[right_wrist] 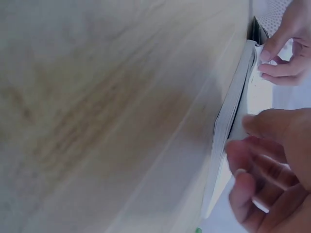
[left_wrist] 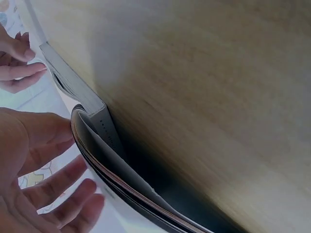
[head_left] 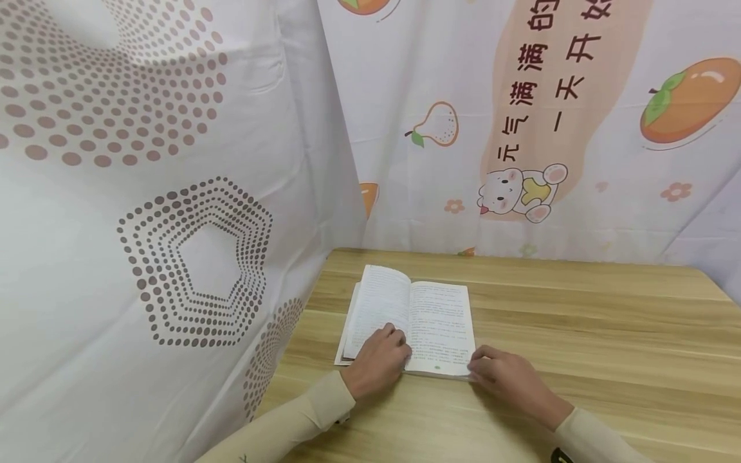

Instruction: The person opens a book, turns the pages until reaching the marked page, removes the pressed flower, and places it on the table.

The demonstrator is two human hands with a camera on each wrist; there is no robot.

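Note:
An open book (head_left: pixel 441 325) with printed pages lies on the wooden table, its left pages (head_left: pixel 382 302) arching up slightly. My left hand (head_left: pixel 379 360) rests over the lower left page beside the spine. In the left wrist view, that thumb touches the curved page edges (left_wrist: pixel 80 126) while the other fingers spread loosely over the page. At the lower right corner is my right hand (head_left: pixel 506 379), its thumb and forefinger pinching the page corner. The right wrist view has its remaining fingers (right_wrist: pixel 243 189) curled beside the book's block of pages (right_wrist: pixel 228 111).
The wooden tabletop (head_left: pixel 579 328) extends to the right of the book and in front of it. A white curtain with dotted patterns (head_left: pixel 197 263) hangs close on the left. Behind the table hangs a printed cloth (head_left: pixel 428 186) with fruit and a cartoon bear.

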